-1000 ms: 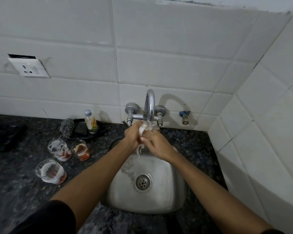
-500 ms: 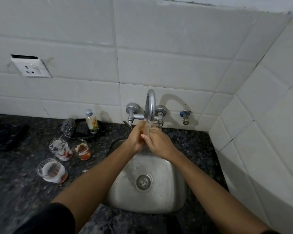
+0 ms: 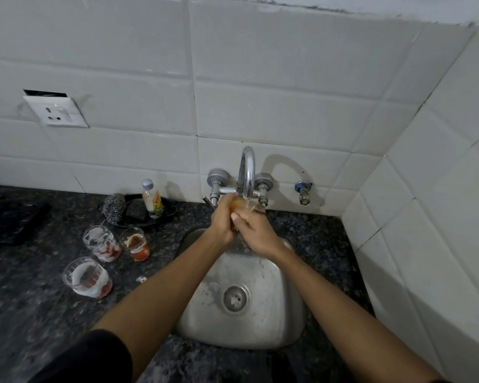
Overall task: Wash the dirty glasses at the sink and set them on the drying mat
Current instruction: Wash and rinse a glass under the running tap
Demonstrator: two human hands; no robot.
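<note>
Under the curved chrome tap [image 3: 247,172], both the left hand [image 3: 224,222] and right hand [image 3: 256,233] clasp a small clear drinking glass [image 3: 253,208], likely wet, slippery and breakable, best gripped around its wall.

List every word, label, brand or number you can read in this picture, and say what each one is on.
No text here can be read for certain.
Small bottle behind the glasses: a yellow and green label with red lettering, too small and blurred to read.
Wall socket: no visible marking.
Tap, sink and the three glasses on the counter: no print visible.
</note>
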